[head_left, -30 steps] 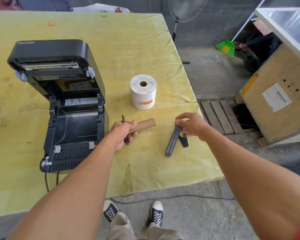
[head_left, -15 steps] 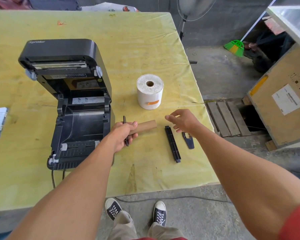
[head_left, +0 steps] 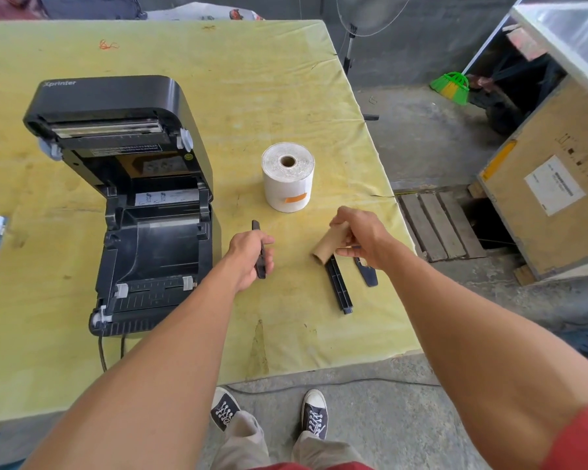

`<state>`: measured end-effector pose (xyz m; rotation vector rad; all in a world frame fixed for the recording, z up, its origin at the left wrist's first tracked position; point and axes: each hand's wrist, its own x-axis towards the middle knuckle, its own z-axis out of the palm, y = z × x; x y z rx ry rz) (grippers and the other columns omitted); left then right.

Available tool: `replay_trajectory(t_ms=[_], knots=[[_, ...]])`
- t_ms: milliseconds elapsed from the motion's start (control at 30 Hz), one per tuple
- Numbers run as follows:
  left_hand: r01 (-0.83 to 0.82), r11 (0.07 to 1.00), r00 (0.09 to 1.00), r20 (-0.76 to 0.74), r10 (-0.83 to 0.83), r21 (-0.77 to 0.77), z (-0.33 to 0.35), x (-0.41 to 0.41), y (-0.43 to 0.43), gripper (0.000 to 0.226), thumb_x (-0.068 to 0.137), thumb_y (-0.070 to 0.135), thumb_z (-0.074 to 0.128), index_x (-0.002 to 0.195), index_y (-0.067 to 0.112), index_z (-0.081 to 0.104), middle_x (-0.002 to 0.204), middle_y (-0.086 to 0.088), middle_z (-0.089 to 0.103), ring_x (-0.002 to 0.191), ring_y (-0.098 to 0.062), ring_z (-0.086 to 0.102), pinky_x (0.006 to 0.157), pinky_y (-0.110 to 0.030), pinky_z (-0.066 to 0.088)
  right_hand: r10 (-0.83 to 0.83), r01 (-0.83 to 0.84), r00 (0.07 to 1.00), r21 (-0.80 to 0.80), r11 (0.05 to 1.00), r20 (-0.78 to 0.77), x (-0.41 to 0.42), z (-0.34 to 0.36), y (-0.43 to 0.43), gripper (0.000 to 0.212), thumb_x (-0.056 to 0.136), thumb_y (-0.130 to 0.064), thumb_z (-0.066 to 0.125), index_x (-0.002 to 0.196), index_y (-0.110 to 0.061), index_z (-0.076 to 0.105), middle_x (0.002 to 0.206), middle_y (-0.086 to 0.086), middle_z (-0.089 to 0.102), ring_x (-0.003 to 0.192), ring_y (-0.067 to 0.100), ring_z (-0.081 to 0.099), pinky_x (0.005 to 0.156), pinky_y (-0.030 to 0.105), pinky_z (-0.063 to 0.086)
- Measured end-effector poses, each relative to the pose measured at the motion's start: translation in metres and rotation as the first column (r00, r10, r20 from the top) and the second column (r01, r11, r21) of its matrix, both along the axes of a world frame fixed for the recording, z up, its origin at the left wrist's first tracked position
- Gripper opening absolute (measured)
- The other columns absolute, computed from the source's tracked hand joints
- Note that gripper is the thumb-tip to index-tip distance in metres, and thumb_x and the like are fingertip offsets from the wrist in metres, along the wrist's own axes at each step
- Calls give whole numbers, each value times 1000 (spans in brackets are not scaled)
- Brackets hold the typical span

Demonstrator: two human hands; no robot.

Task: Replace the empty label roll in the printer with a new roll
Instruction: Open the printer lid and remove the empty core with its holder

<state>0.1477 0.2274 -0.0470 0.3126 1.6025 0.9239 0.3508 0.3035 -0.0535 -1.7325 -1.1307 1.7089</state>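
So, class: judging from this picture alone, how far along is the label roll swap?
Done: the printer is open, its bay empty. In hand: the right hand holds the empty cardboard core; the left hand holds a black holder piece. Left: the new roll still stands on the table, unloaded.

We are looking at a black label printer [head_left: 123, 212] sitting on the left with its lid standing open and its roll bay lying bare. A full white label roll [head_left: 288, 178] is standing on end to its right, core hole facing up, an orange tab showing on its near side. Nearer and further right, a brown cardboard core [head_left: 330, 243] is tilting above a black spindle bar [head_left: 339, 286] lying flat.
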Motion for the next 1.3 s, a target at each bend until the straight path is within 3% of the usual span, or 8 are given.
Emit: replay_trajectory(t_ms=[100,267,400,467,567,667,1133,1300], knots=[[35,998,995,-88,-38,-43,-6,-2,-4,26,93,4,46,115,-5,59,107,-13,44,78,-29,50,44,-27,50,164,-163,985,-12,987,51,-2,0,-9,21,83,-21,67,99,-8,67,87,11,58,69,23,61,54,28,57],[209,963,938,-244,-247,-170,-16,-1,-13,13,90,3,59,103,4,60,91,-12,61,78,-23,60,64,-33,53,466,-463,860,-65,884,206,-29,-5,-25,29,85,-21,76,107,-6,65,93,12,66,73,22,68,59,29,61],[321,924,860,-344,-376,-208,-26,-2,-22,19,80,0,75,95,6,65,105,-13,66,94,-27,66,70,-32,58,559,-584,756,-35,811,341,-49,-13,-30,33,87,-24,77,109,-2,68,96,15,72,73,22,69,78,40,62],[424,872,738,-465,-489,-244,-27,-4,-28,26,74,6,82,91,6,62,103,-14,65,92,-30,67,74,-39,60,567,-620,702,-23,785,431,-53,-17,-33,38,84,-30,80,111,-8,65,89,7,68,65,21,70,73,38,62],[538,764,411,-680,-606,-356,-24,-1,-35,49,69,18,87,106,7,57,104,-12,62,93,-30,62,74,-37,53,555,-633,676,-4,774,486,-55,-19,-37,46,82,-35,82,115,-14,58,85,1,59,64,22,71,65,33,59],[555,746,300,-748,-593,-369,-23,1,-39,54,72,15,86,113,7,51,105,-13,60,87,-28,57,66,-35,46,567,-659,644,-4,752,514,-53,-21,-37,48,82,-39,81,117,-15,58,83,6,65,69,27,74,80,40,60],[564,731,275,-746,-606,-385,-17,-2,-42,47,81,16,78,119,7,51,113,-14,58,95,-30,60,82,-43,53,562,-656,642,-6,755,521,-47,-18,-34,51,81,-46,79,116,-17,56,86,8,67,67,23,74,82,41,59],[539,764,250,-799,-547,-354,-9,-5,-38,36,88,13,70,117,7,51,108,-15,59,88,-30,62,78,-43,55,546,-639,657,0,769,520,-43,-3,-32,51,84,-46,76,119,-15,56,86,12,69,70,23,75,80,41,60]])
